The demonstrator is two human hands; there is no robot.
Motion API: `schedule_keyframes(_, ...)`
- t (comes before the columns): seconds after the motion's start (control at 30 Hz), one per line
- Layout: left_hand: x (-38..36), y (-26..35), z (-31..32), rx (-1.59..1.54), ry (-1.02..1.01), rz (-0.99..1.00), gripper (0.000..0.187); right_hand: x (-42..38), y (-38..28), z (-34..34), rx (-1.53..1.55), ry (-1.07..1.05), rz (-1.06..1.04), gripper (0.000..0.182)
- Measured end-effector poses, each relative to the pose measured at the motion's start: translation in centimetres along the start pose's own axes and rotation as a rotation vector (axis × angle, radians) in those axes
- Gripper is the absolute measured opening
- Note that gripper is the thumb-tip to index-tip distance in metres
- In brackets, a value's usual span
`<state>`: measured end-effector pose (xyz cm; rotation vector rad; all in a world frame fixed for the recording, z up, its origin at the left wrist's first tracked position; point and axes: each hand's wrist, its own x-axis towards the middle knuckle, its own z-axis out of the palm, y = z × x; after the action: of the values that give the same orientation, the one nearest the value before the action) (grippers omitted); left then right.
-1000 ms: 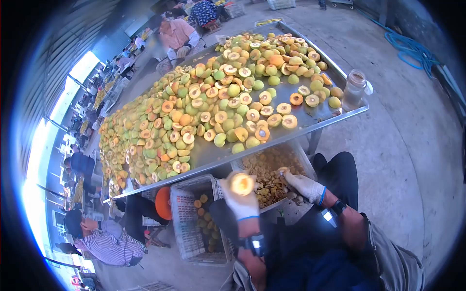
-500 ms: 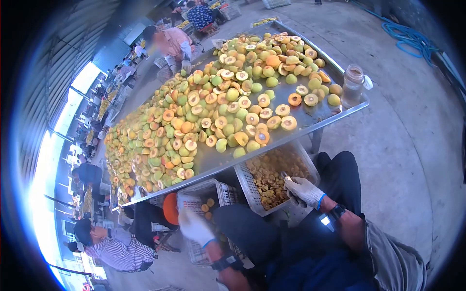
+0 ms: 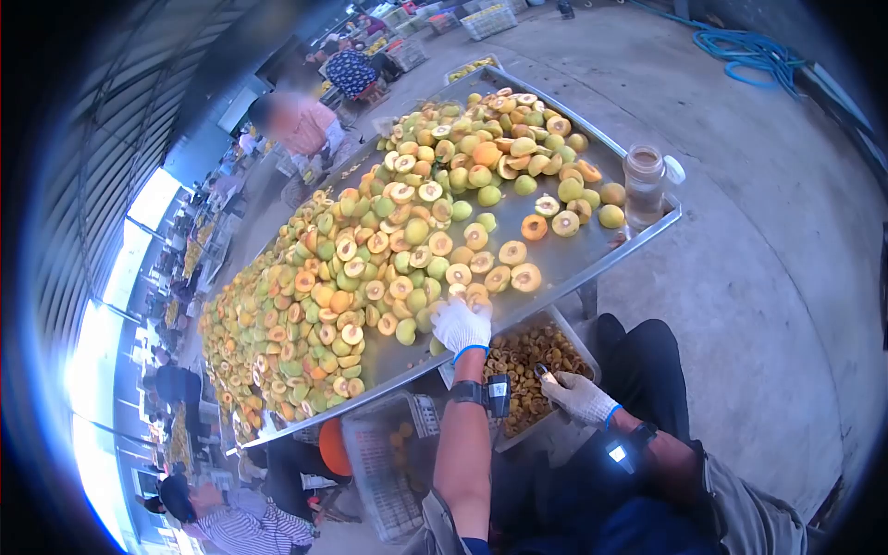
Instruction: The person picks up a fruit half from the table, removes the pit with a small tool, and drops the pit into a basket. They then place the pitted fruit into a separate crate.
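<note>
My left hand, in a white knit glove with blue cuff, reaches over the near edge of the metal table. Its fingers curl down onto an apricot half at the front of the fruit pile; the fingertips are partly hidden. Lower right, my gloved right hand is closed round a small tool with a dark tip; the rest of it lies inside the fist. Right beside that hand is a crate of small brown pieces resembling pits. Many halved, green-yellow apricots cover the table.
A clear jar stands at the table's right corner. Under the table is a white plastic crate with a few halves, beside something orange. A person in stripes sits lower left, another in pink across the table. A blue hose lies behind.
My left hand has moved from above the left crate, up and right, onto the fruit at the table edge. My right hand stays near the pit crate with the tool. The view has shifted slightly.
</note>
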<state>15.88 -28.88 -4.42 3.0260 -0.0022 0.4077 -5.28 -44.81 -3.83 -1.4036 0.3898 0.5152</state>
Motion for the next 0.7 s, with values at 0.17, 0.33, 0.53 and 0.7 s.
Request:
schedule_keyframes(0.17, 0.2, 1.0, 1.1, -0.055, 0.028, 0.025, 0.055, 0.7, 0.6, 0.7, -0.085, -0.032, -0.012, 0.043)
schedule_keyframes(0.33, 1.2, 1.4, 1.8, -0.044, -0.110, 0.137, 0.044, 0.5, 0.6, 0.8, -0.127, -0.029, -0.043, 0.044)
schedule_keyframes(0.53, 0.2, 1.4, 1.7, -0.238, -0.040, 0.034, 0.035, -0.1, 0.2, 0.6, -0.092, -0.017, -0.016, 0.038)
schedule_keyframes(0.7, -2.9, 0.5, -3.4, -1.048, 0.138, -0.126, 0.035, -0.3, 0.3, 0.5, 0.104, -0.028, -0.075, 0.041)
